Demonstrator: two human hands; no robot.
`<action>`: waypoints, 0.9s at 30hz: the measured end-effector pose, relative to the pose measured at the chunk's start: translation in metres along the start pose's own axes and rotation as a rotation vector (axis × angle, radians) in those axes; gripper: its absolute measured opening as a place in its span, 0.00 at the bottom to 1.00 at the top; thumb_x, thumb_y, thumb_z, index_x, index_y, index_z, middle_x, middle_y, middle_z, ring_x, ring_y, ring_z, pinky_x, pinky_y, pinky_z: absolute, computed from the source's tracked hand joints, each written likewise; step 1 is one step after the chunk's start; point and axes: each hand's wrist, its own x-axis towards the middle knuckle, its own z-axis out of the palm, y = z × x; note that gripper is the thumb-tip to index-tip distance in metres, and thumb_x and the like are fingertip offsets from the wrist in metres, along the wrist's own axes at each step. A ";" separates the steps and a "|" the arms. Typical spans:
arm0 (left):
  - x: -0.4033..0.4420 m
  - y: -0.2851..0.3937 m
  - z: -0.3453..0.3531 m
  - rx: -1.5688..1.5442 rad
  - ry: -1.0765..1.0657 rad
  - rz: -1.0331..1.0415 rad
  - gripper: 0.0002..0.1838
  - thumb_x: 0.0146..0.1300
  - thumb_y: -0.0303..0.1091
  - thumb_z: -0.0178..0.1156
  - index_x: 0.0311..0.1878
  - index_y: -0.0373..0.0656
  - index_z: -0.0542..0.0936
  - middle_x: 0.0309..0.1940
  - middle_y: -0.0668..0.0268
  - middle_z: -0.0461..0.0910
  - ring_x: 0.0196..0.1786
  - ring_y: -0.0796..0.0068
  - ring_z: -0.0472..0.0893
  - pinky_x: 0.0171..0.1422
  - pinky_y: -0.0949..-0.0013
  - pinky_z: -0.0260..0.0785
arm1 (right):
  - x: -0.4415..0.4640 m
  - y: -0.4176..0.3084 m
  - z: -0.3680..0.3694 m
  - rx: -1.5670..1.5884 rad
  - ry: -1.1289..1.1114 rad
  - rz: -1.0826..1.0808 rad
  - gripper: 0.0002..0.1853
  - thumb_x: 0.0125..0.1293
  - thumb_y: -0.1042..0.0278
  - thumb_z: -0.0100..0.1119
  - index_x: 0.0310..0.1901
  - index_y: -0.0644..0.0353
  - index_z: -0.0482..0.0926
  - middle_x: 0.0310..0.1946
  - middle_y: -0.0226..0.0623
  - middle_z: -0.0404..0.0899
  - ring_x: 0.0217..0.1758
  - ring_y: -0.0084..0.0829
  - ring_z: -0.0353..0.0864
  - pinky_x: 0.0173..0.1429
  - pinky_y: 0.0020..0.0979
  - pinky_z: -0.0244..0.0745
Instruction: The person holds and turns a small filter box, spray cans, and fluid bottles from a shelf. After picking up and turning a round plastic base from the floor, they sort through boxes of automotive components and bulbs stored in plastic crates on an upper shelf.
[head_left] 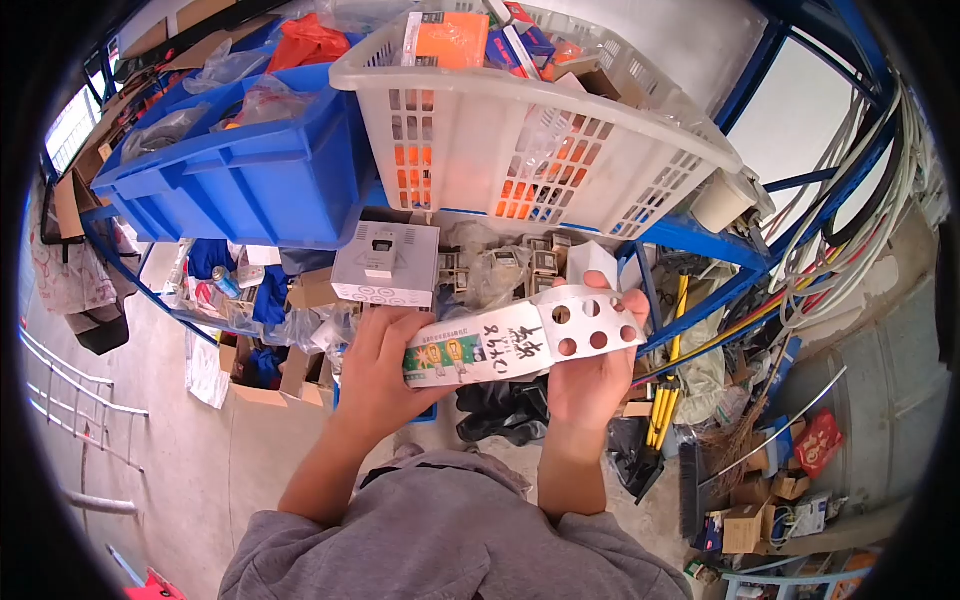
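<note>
Both of my hands hold a white cardboard box (515, 345) out in front of my body. One side has a green and yellow printed label and black handwriting. Its right end shows a white part with several round holes. My left hand (378, 368) grips the labelled end, with its thumb side along the lower edge. Around the holed end is my right hand (592, 385), its fingertips showing past the upper edge and the palm beneath. Just beyond the box, a white printed carton (400, 255) sits on the shelf with a small device on top.
A blue plastic bin (240, 165) and a white slatted crate (470, 150) full of packages stand on the blue rack. Small boxed items (500, 270) lie on the lower shelf. Cables (850, 220) hang at right. A broom (692, 490) and yellow poles (662, 415) stand below.
</note>
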 end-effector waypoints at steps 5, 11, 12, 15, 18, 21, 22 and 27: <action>0.003 0.023 0.000 0.143 -0.041 0.018 0.47 0.40 0.42 0.89 0.67 0.43 0.79 0.55 0.56 0.79 0.55 0.50 0.80 0.57 0.51 0.76 | -0.001 0.002 -0.018 0.204 0.031 0.103 0.17 0.83 0.63 0.54 0.69 0.46 0.70 0.73 0.48 0.76 0.74 0.59 0.78 0.76 0.56 0.77; -0.011 0.034 0.027 -0.118 -0.132 -0.002 0.44 0.50 0.45 0.85 0.63 0.32 0.74 0.55 0.50 0.85 0.54 0.50 0.87 0.58 0.54 0.80 | 0.013 -0.001 -0.029 0.230 0.106 0.307 0.11 0.87 0.56 0.48 0.64 0.44 0.71 0.66 0.46 0.80 0.68 0.52 0.84 0.65 0.50 0.87; -0.015 0.039 0.028 -0.116 -0.155 0.014 0.44 0.50 0.45 0.85 0.63 0.32 0.74 0.55 0.50 0.85 0.54 0.50 0.87 0.58 0.54 0.80 | 0.015 0.001 -0.033 0.226 0.141 0.347 0.11 0.87 0.56 0.47 0.63 0.46 0.71 0.64 0.46 0.81 0.67 0.51 0.85 0.65 0.48 0.88; -0.020 0.049 0.031 -0.200 -0.284 -0.185 0.44 0.53 0.50 0.85 0.63 0.34 0.71 0.47 0.51 0.87 0.45 0.53 0.91 0.47 0.57 0.83 | 0.017 0.003 -0.040 0.324 0.112 0.407 0.11 0.85 0.62 0.44 0.60 0.51 0.74 0.62 0.50 0.83 0.64 0.53 0.85 0.68 0.53 0.82; -0.016 0.052 0.027 -0.199 -0.310 -0.142 0.45 0.52 0.43 0.86 0.65 0.38 0.67 0.43 0.52 0.89 0.42 0.57 0.93 0.44 0.58 0.84 | 0.017 0.001 -0.039 0.230 0.188 0.469 0.14 0.85 0.59 0.41 0.60 0.54 0.74 0.63 0.52 0.83 0.64 0.54 0.85 0.68 0.55 0.81; -0.014 0.051 0.026 -0.176 -0.296 -0.150 0.44 0.52 0.51 0.86 0.63 0.37 0.71 0.44 0.54 0.88 0.42 0.57 0.91 0.43 0.59 0.84 | 0.018 -0.009 -0.025 0.237 0.193 0.505 0.21 0.85 0.48 0.39 0.60 0.55 0.74 0.63 0.51 0.83 0.63 0.52 0.86 0.67 0.53 0.82; -0.013 0.051 0.025 -0.173 -0.298 -0.148 0.44 0.52 0.51 0.86 0.63 0.37 0.71 0.44 0.54 0.88 0.42 0.57 0.91 0.43 0.59 0.84 | 0.019 -0.013 -0.021 0.261 0.170 0.535 0.23 0.85 0.44 0.38 0.60 0.53 0.74 0.64 0.50 0.83 0.63 0.49 0.87 0.66 0.49 0.82; -0.007 0.054 0.022 -0.179 -0.325 -0.158 0.46 0.50 0.43 0.87 0.65 0.39 0.69 0.44 0.53 0.89 0.43 0.56 0.92 0.47 0.58 0.85 | 0.017 -0.007 -0.024 0.090 0.091 0.491 0.22 0.82 0.54 0.53 0.71 0.53 0.68 0.64 0.49 0.82 0.60 0.45 0.89 0.60 0.45 0.88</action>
